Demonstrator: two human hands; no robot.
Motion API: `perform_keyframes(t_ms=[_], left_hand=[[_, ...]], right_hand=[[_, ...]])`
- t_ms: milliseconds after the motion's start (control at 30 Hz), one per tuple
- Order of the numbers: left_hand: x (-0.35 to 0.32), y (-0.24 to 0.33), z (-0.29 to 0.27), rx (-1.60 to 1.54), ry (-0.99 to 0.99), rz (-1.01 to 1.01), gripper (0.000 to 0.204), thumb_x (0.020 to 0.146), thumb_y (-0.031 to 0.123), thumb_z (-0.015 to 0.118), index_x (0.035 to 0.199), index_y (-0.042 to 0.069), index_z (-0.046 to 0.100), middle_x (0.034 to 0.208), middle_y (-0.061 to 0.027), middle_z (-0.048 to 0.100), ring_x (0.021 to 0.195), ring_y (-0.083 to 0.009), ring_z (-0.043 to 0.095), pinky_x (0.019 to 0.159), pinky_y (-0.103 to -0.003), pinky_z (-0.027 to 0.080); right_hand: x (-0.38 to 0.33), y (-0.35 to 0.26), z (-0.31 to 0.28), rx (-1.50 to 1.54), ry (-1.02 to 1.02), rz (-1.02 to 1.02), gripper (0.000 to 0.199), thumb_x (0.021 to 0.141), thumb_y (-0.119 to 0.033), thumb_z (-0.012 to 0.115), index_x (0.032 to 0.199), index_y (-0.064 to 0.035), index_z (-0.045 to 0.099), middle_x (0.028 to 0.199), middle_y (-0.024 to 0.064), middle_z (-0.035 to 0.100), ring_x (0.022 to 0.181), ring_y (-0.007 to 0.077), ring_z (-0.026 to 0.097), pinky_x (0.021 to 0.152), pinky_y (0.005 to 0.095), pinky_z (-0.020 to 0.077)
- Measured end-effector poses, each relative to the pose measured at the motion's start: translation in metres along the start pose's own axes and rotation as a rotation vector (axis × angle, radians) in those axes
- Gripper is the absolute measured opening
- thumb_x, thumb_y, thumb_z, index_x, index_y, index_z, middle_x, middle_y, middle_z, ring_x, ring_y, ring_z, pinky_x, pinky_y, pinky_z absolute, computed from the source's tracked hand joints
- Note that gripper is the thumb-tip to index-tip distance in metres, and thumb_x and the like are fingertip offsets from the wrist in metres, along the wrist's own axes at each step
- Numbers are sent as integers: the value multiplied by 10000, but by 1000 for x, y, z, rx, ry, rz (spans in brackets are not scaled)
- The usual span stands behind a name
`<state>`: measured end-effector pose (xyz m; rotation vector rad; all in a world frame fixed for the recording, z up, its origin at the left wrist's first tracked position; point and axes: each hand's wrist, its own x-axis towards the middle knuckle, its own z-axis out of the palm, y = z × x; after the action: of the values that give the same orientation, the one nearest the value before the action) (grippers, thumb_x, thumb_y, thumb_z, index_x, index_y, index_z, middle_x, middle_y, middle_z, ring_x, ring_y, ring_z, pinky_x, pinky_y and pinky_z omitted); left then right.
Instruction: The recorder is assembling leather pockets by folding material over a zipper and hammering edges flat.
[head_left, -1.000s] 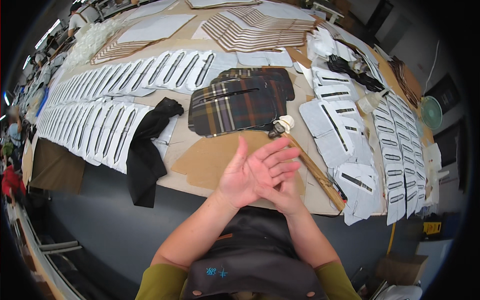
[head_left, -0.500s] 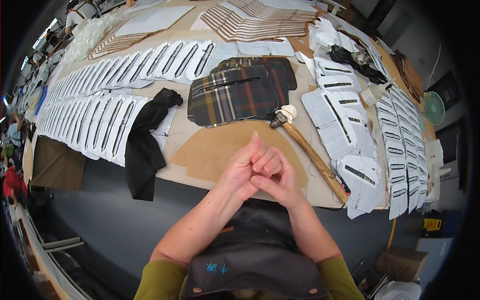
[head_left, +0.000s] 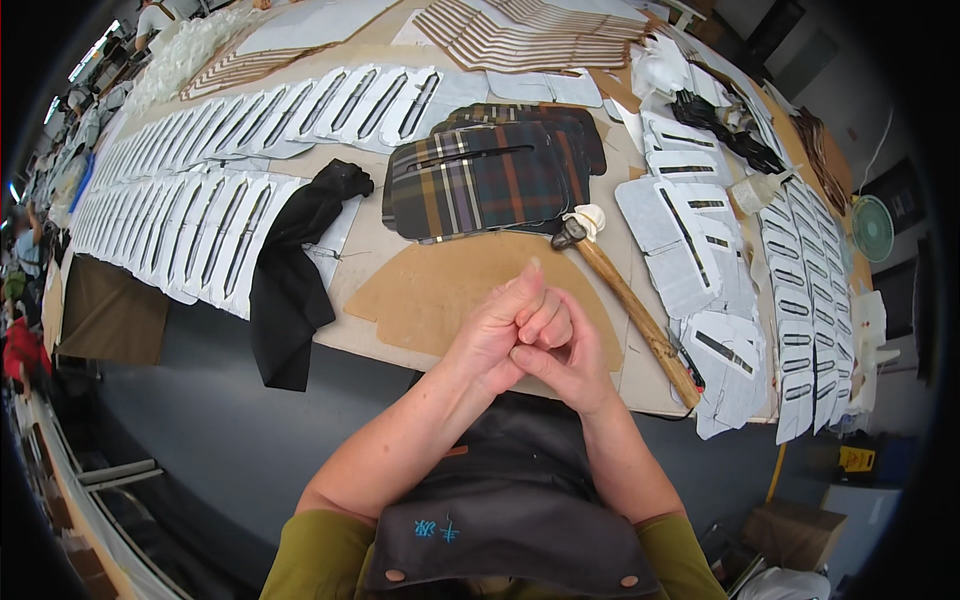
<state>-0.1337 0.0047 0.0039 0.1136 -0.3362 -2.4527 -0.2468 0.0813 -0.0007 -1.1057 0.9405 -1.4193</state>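
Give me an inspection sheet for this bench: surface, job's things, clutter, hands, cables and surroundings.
Surface: pale tabletop, largely covered.
Job's things: tan sheet nearest the hands; overlapping dark plaid pieces beyond it, top one slotted; wooden-handled hammer lying at right.
Clutter: black cloth draped over the front edge.
Hands: left hand curled against right hand; no object visible in either.
Cables: thin pale cord at the right wall.
Surroundings: green fan at right; co-worker at upper left.

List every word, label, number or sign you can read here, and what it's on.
Apron: blue characters stitched on the front; I won't copy them out.
Yellow sign, lower right: dark marks, too small to read.
Bottle: no readable text.
Hammer: none visible.
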Motion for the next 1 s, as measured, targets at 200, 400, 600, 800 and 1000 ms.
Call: perform_keyframes(t_ms=[200,400,600,800,1000], left_hand=[[0,1,3,93,16,-11,604,1039,484,554,576,153,349,545,-12,397,605,-164,437,579,-293,403],[-3,2,12,211,22,-18,583,1045,522,523,627,150,359,598,-2,400,624,-162,446,593,-294,415],[-9,2,22,311,182,-60,563,1078,540,417,676,159,318,664,21,359,652,-160,397,611,-311,384],[-12,0,8,255,161,-53,539,1079,513,448,695,145,358,659,16,342,658,-160,367,652,-312,396],[-14,-3,1,209,198,-58,570,1069,510,476,632,155,386,637,24,317,648,-149,334,781,-354,468]], right_hand=[[-1,3,-2,-8,11,15,668,867,-8,779,1429,38,422,1204,71,590,1138,148,584,993,319,475],[-2,3,-2,-27,25,-11,664,874,-34,783,1429,40,425,1221,75,583,1144,150,583,993,313,474],[-2,0,1,-10,48,3,689,879,-72,780,1452,37,415,1247,77,579,1159,149,575,1005,306,461],[-10,-8,5,-154,82,50,702,892,-55,761,1488,31,399,1327,106,581,1219,177,577,1048,330,456],[-24,-12,-6,-276,117,-9,582,890,-34,762,1410,34,511,1236,109,655,1118,182,648,990,329,503]])
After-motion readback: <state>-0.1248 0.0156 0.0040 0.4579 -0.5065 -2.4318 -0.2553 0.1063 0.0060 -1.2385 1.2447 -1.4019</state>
